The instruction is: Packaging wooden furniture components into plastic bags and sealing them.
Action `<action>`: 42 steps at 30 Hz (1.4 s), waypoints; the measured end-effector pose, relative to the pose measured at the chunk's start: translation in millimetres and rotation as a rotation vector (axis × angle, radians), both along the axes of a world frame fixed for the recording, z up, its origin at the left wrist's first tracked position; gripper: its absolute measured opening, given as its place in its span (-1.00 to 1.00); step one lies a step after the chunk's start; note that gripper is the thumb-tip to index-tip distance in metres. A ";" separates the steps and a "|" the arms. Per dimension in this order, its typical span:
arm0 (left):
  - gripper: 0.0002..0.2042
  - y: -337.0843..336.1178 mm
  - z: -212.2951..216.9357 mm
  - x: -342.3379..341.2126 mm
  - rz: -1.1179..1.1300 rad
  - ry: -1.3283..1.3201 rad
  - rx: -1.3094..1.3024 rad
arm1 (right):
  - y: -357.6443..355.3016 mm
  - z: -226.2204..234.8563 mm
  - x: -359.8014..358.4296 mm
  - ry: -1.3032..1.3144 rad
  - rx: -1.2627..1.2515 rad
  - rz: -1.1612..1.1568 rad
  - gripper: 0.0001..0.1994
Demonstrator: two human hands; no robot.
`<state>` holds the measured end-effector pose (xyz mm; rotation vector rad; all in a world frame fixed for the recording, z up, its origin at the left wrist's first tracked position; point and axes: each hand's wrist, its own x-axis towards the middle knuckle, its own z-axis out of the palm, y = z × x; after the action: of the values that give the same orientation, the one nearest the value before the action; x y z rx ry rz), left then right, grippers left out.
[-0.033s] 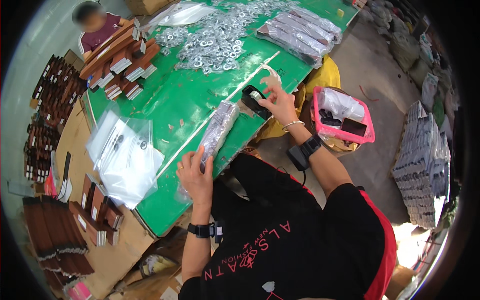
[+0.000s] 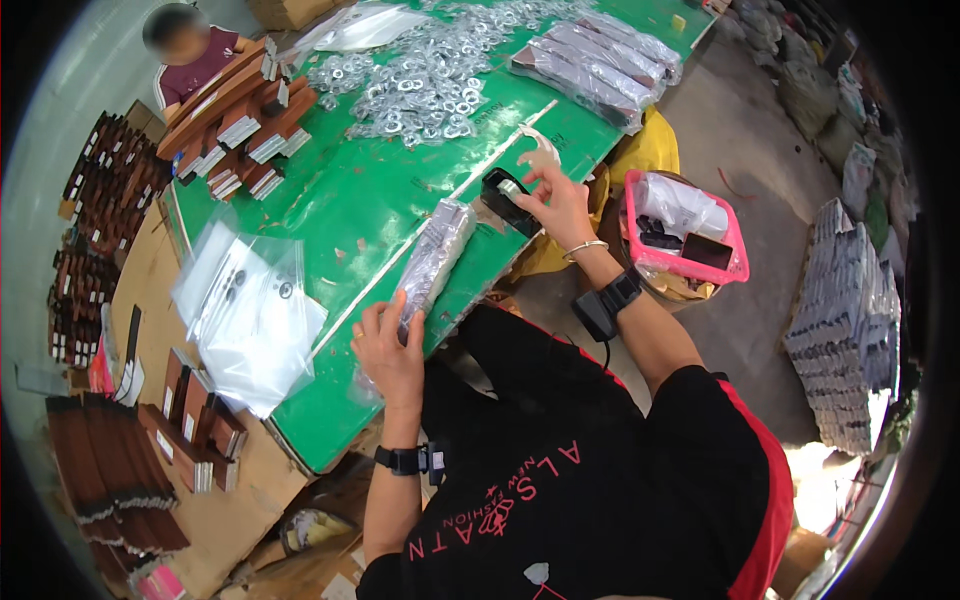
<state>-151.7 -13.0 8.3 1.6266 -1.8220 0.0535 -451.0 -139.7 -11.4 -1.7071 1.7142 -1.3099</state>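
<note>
On the green table lies a long bundle (image 2: 437, 255) wrapped in clear plastic. My left hand (image 2: 390, 350) is closed around its near end, a ring on one finger. Just beyond the bundle's far end stands a black tape dispenser (image 2: 497, 204) with a light roll of tape (image 2: 510, 189) in it. My right hand (image 2: 556, 207) reaches over the dispenser, thumb and forefinger pinched at the tape, the other fingers raised. How much tape sits between the fingertips is too small to make out. A whitish strip (image 2: 540, 143) lies just past that hand.
Clear plastic bags (image 2: 245, 315) lie left of the bundle. Bagged metal rings (image 2: 425, 90) heap at the back, near wrapped bundles (image 2: 600, 65). Brown bars (image 2: 240, 115) are stacked at far left, a person (image 2: 195, 60) behind them. A pink basket (image 2: 735, 262) stands at right.
</note>
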 end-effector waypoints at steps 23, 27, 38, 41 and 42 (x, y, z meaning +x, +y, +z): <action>-0.61 0.1 1.3 0.7 0.004 0.015 0.012 | 56.8 -49.3 -20.5 -0.669 0.211 0.131 -0.88; -0.65 2.6 7.4 -2.0 0.019 0.033 0.036 | 44.7 -61.8 -18.1 -0.736 0.255 0.135 -0.86; -0.63 9.5 -5.0 3.7 0.038 -0.020 -0.024 | 53.5 -87.7 -24.4 0.201 0.433 0.084 -0.80; -0.62 -2.9 -1.8 -8.9 0.046 -0.045 -0.059 | 80.1 -46.3 2.5 -0.380 0.338 0.363 -0.82; -0.61 10.4 0.8 -12.5 0.046 -0.070 -0.083 | 86.7 1.7 29.4 -0.526 0.364 0.478 -0.84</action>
<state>-164.2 -2.7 9.1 1.6268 -1.8099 0.2059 -421.6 -53.0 -9.7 -1.2989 1.0753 -1.0235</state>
